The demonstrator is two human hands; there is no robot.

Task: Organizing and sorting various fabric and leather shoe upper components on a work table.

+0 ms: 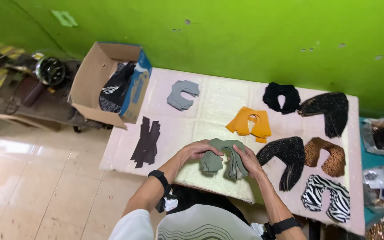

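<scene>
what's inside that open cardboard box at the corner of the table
The cardboard box holds dark fabric, black with some white pattern. Anything beneath that fabric, and the box's bottom, is covered and cannot be seen.

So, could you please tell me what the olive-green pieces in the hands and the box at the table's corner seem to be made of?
The olive-green pieces, held by the left hand and right hand, look like a matte, suede-like fabric or thin synthetic leather: they bend softly without shine. The box looks like plain brown corrugated cardboard, with dull raw flaps and a blue printed outer side.
</scene>
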